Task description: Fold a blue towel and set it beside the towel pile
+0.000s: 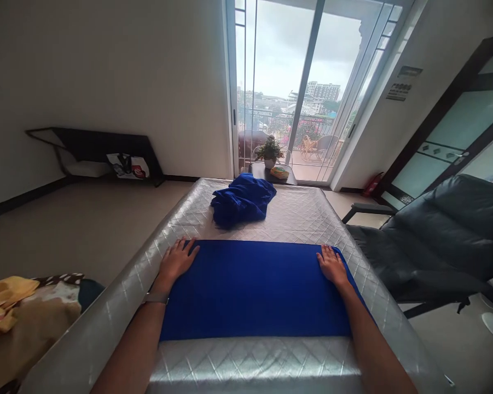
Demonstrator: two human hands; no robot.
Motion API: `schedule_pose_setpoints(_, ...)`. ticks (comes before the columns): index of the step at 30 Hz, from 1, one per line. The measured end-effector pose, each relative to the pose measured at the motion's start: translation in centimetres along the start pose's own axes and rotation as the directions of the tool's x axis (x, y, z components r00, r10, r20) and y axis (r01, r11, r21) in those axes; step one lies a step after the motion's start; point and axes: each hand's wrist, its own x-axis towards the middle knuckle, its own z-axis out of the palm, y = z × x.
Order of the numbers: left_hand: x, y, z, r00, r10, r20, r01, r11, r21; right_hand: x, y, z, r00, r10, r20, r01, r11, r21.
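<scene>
A blue cloth (254,290) lies flat in a wide rectangle on the silvery quilted table cover (295,210). My left hand (178,260) rests palm down at the cloth's far left corner, fingers spread. At the far right corner my right hand (331,264) presses flat, its fingers stretched out. Neither hand grips anything. Beyond the flat cloth, toward the far end of the table, sits a crumpled heap of blue fabric (242,201).
Left of the table are piled yellow and tan fabrics (28,317). A black leather armchair (427,235) stands close on the right. Past the far end, a small table holds a potted plant (270,152) before the glass sliding door (279,65). A bag (128,166) rests by the wall.
</scene>
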Motion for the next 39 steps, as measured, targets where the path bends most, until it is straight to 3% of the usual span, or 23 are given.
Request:
schedule_pose_setpoints(10,0.2,-0.2,0.4,1.000,0.007,-0.009,-0.007,1.000,0.019,0.6,2.9,-0.1,0.991,0.133,0.001,-0.133,0.990,0.050)
schedule_pose_setpoints(16,-0.1,0.1,0.0,1.000,0.001,-0.001,-0.001,1.000,0.006,-0.2,2.3,-0.5,0.978,0.196,-0.071,-0.194,0.981,0.030)
schedule_pose_setpoints(19,-0.3,0.4,-0.2,1.000,-0.007,-0.009,0.007,1.000,0.000,-1.0,0.3,-1.4,0.958,0.213,-0.194,-0.221,0.975,-0.021)
schedule_pose_setpoints(22,-0.4,0.5,-0.3,1.000,-0.022,-0.005,0.022,1.000,-0.014,-2.2,-3.8,-2.5,0.966,0.035,-0.257,-0.048,0.998,-0.043)
schedule_pose_setpoints(25,-0.5,0.6,-0.4,1.000,-0.022,-0.013,0.022,1.000,-0.016,-3.5,-9.9,-3.1,0.950,-0.191,-0.245,0.200,0.980,0.011)
schedule_pose_setpoints(28,-0.6,0.6,-0.5,1.000,-0.008,-0.018,0.008,1.000,-0.010,-4.4,-16.2,-3.0,0.901,-0.389,-0.192,0.412,0.905,0.102)
schedule_pose_setpoints(31,-0.7,0.6,-0.6,1.000,-0.008,-0.016,0.008,1.000,-0.016,-4.4,-20.4,-2.2,0.875,-0.471,-0.109,0.484,0.857,0.180)
schedule_pose_setpoints(35,-0.8,0.5,-0.7,1.000,-0.001,-0.028,0.000,0.999,-0.032,-3.6,-20.7,-0.9,0.898,-0.438,-0.047,0.438,0.877,0.198)
schedule_pose_setpoints(39,-0.7,0.4,-0.5,0.998,0.017,-0.052,-0.019,0.999,-0.026,-2.3,-15.7,-0.5,0.927,-0.373,-0.037,0.375,0.914,0.154)
